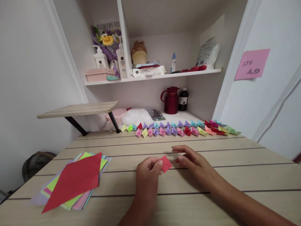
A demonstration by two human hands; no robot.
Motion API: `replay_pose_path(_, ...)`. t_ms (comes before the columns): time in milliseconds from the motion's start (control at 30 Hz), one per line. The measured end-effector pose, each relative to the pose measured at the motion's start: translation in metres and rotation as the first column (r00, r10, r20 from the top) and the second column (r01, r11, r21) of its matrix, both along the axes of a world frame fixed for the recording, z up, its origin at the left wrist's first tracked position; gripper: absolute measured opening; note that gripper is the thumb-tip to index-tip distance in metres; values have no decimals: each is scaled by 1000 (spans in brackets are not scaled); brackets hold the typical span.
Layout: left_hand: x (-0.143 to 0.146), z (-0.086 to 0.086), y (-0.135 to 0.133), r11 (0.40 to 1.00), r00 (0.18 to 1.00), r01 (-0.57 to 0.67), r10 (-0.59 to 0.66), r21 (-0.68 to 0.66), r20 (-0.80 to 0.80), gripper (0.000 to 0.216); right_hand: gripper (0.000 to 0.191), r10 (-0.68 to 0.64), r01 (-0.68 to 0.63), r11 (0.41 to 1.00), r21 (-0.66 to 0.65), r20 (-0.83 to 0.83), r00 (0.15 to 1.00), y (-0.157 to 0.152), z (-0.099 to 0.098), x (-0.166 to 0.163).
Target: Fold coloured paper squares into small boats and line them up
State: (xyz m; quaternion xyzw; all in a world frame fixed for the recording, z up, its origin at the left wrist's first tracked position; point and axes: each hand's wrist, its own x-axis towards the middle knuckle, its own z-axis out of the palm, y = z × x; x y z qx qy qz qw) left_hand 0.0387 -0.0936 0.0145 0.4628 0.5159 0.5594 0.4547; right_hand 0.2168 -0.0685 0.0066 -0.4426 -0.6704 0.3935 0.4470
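Note:
A small folded piece of red paper [166,163] is pinched between the thumb and fingers of my left hand [147,172], just above the wooden table [211,185]. My right hand [191,161] lies beside it on the right, fingers stretched flat toward the paper, touching or nearly touching its edge. Beyond both hands, two rows of several small folded paper boats [178,128] in pink, purple, blue, red, yellow and green run across the far side of the table.
A stack of coloured paper sheets [72,182], red sheet on top, lies at the left front. A low wooden riser [80,110] stands at the back left. A dark red jug [171,99] and a dark bottle [183,99] sit under a cluttered shelf [152,77]. A pink note [252,64] sticks to the right wall.

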Motion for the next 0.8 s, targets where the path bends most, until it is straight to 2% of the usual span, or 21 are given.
replay_pose_path(33,0,0,0,1000,999,10,-10,11,-44,16,36,37,-40,997,-65,-53,998,0,1,0)
replay_pose_path(100,0,0,-2,998,989,24,-16,58,-146,14,36,106,-119,987,-110,-112,988,-2,5,-1)
replay_pose_path(167,2,0,-3,990,965,46,-10,132,-262,12,27,153,-161,982,-99,-90,984,-7,9,-4)
replay_pose_path(267,6,2,-6,974,930,77,8,215,-368,10,17,132,-133,987,-90,-20,991,-12,13,-6)
replay_pose_path(367,9,2,-6,976,961,57,3,209,-275,3,22,72,-84,988,-129,-93,993,-14,15,-8)
replay_pose_path(433,10,-1,-5,983,981,40,-5,178,-191,10,26,46,-77,982,-172,-180,983,-13,16,-9)
replay_pose_path(600,10,-9,1,983,983,82,-53,164,-174,8,32,19,-106,963,-248,-331,943,-15,18,-14)
replay_pose_path(700,9,-10,2,982,989,105,-86,155,-124,10,33,55,-176,948,-264,-409,911,-17,18,-14)
replay_pose_path(800,8,-9,2,978,987,155,-148,140,-56,12,32,112,-298,903,-310,-498,860,-19,17,-13)
